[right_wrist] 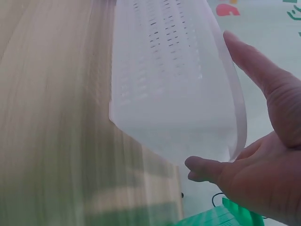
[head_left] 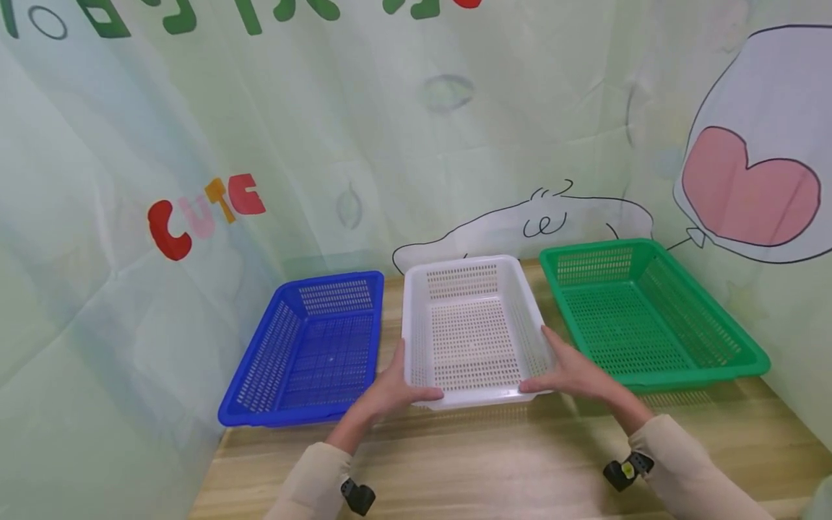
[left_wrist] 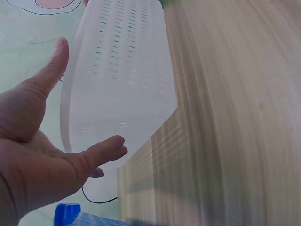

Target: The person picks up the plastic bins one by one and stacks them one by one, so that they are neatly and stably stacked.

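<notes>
A white perforated plastic basket [head_left: 473, 339] stands on the wooden table between two others. My left hand [head_left: 390, 391] is at its near left corner, with the thumb along the near rim and the fingers against the left side. At the near right corner my right hand [head_left: 572, 372] mirrors this, thumb on the near rim and fingers by the right side. Both wrist views show the basket's outer wall, with the left hand [left_wrist: 51, 155] and right hand [right_wrist: 263, 165] spread, their fingers rather straight. The basket holds nothing visible.
To the left of the white basket sits a blue basket [head_left: 279, 417], and to the right a larger green basket [head_left: 682, 377]. All rest on the wooden table [head_left: 487, 462]. A printed curtain [head_left: 312, 144] hangs behind and along the sides.
</notes>
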### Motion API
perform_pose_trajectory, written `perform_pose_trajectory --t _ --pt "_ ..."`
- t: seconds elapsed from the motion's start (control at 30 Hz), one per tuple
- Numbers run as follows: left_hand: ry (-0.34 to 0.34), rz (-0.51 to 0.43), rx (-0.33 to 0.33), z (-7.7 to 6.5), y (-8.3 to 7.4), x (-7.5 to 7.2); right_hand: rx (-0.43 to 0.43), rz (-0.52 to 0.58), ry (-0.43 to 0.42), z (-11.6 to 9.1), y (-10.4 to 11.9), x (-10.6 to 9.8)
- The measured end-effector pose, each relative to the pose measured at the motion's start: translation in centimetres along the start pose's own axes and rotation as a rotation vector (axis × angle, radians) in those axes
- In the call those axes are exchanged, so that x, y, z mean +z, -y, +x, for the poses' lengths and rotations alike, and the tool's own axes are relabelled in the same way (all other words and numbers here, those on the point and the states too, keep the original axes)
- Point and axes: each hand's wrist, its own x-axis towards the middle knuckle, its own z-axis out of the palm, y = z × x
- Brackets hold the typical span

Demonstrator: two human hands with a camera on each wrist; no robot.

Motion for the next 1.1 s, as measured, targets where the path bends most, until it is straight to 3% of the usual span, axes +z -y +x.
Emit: perform_pose_trajectory --t 0.2,0.43,0.67,1.1 --pt "-0.047 -0.075 -0.042 -0.2 1.0 0.5 0.026 0.118 -0.021 -0.1 -0.6 0.5" --pt "-0.141 -0.154 -0.097 -0.8 2.0 1.2 0.120 0.299 -0.091 -0.9 -1.4 1.5" --pt "-0.207 -0.179 -0.103 -1.1 2.4 1.7 0.129 0.304 -0.107 -1.0 -1.7 1.7" --pt "-0.204 -0.251 -0.096 -1.2 2.8 2.2 0.123 0.310 -0.112 -1.0 -1.9 1.7"
